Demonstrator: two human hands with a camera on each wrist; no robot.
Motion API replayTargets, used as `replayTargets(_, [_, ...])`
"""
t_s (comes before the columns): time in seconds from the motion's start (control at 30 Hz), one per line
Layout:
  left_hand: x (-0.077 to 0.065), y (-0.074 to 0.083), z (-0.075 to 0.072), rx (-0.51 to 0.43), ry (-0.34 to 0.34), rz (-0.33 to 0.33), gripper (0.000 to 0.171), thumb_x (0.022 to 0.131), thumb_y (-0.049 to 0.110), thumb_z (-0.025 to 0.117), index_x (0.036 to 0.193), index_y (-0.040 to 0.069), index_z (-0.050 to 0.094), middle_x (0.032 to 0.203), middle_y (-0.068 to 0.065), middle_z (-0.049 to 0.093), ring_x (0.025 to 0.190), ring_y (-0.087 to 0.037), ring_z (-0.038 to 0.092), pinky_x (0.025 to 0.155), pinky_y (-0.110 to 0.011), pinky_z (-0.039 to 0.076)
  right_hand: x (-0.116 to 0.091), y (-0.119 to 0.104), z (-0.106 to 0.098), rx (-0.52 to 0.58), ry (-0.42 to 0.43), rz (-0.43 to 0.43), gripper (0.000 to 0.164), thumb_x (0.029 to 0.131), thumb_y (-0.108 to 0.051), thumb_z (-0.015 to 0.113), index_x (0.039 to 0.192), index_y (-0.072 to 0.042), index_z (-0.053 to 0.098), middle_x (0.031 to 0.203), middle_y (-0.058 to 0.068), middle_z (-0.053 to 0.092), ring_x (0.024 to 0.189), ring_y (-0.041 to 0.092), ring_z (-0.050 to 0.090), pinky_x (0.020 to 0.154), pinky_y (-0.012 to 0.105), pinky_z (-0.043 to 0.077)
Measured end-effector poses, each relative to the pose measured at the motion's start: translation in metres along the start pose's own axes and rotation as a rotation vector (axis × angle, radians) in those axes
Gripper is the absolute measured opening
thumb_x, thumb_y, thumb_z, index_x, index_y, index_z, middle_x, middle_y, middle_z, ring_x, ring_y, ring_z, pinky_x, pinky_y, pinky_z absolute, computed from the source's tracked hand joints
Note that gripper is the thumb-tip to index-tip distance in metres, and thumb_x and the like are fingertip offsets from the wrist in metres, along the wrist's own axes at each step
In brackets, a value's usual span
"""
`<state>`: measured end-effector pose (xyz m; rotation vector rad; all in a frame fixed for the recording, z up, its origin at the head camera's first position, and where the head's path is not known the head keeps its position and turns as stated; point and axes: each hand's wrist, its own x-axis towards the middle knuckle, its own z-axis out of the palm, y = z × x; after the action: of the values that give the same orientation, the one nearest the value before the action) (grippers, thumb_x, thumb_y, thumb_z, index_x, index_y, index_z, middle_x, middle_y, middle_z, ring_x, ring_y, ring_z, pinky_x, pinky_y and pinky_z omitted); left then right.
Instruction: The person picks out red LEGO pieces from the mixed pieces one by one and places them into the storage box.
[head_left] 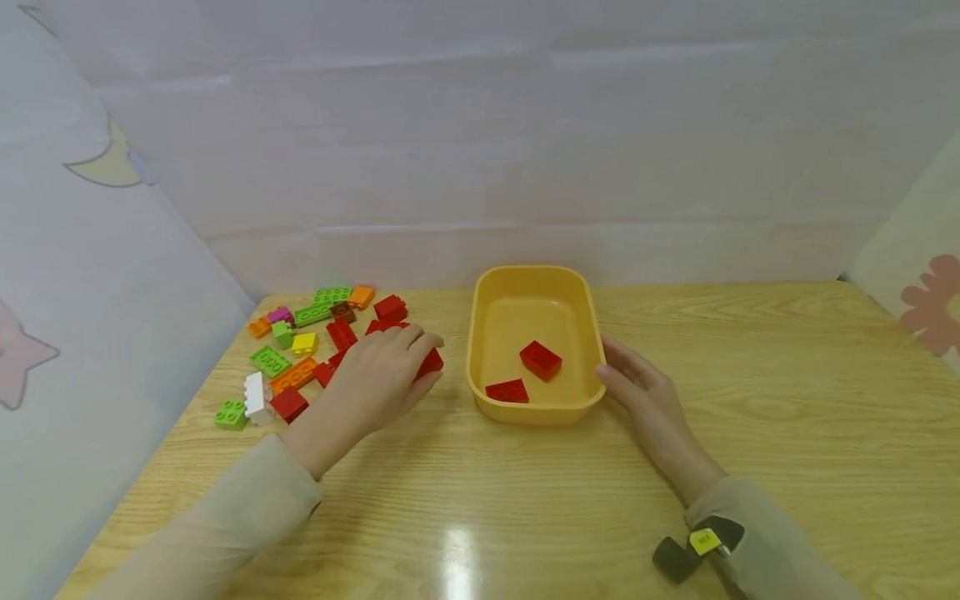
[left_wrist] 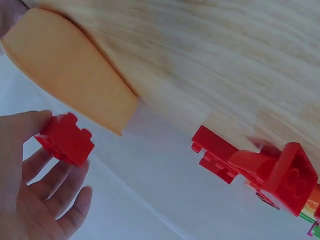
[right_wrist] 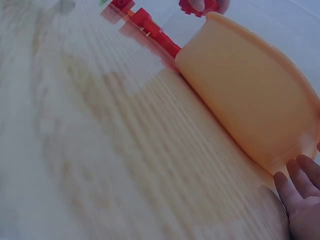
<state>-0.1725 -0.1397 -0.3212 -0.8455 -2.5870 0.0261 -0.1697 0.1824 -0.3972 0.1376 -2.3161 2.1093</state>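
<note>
My left hand pinches a red toy brick between thumb and fingers, held above the table between the brick pile and the yellow box. Two red bricks lie in the box, one near its middle and one by the near wall. My right hand rests against the box's right side, its fingers fairly straight along the outer wall, its thumb at the rim. Under and beside the left hand lie several more red bricks, partly hidden by it.
Left of the box, mixed bricks are scattered: green, orange, yellow, white, brown and magenta ones. The wooden table extends to the right. Behind it hangs a pale sheet.
</note>
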Motion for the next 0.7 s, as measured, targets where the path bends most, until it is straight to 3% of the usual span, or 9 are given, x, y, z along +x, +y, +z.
replayTargets(0.23, [0.016, 0.007, -0.001, -0.038, 0.081, 0.015, 0.045, 0.082, 0.025, 0.069, 0.121, 0.007, 0.056, 0.110, -0.008, 0.068, 0.098, -0.025, 0.062, 0.082, -0.040, 0.058, -0.002, -0.003, 0.001, -0.032, 0.023, 0.000, 0.059, 0.091, -0.032, 0.057, 0.142, -0.008, 0.041, 0.149, 0.021, 0.040, 0.125, 0.008, 0.045, 0.085, 0.003, 0.046])
replayTargets(0.43, [0.032, 0.023, -0.005, -0.033, 0.073, 0.034, 0.047, 0.082, 0.026, 0.069, 0.123, 0.008, 0.056, 0.116, -0.007, 0.068, 0.105, -0.024, 0.061, 0.091, -0.039, 0.055, -0.003, -0.003, 0.001, -0.052, 0.019, -0.001, 0.060, 0.092, -0.033, 0.056, 0.143, -0.006, 0.040, 0.149, 0.022, 0.039, 0.124, 0.007, 0.045, 0.086, 0.002, 0.046])
replayTargets(0.7, [0.055, 0.034, -0.012, -0.014, 0.059, 0.014, 0.041, 0.083, 0.026, 0.068, 0.121, 0.014, 0.058, 0.116, -0.003, 0.068, 0.106, -0.021, 0.059, 0.088, -0.037, 0.055, -0.002, -0.003, 0.001, 0.002, 0.006, 0.013, 0.061, 0.091, -0.032, 0.057, 0.143, -0.004, 0.039, 0.148, 0.024, 0.038, 0.120, 0.003, 0.047, 0.086, 0.004, 0.047])
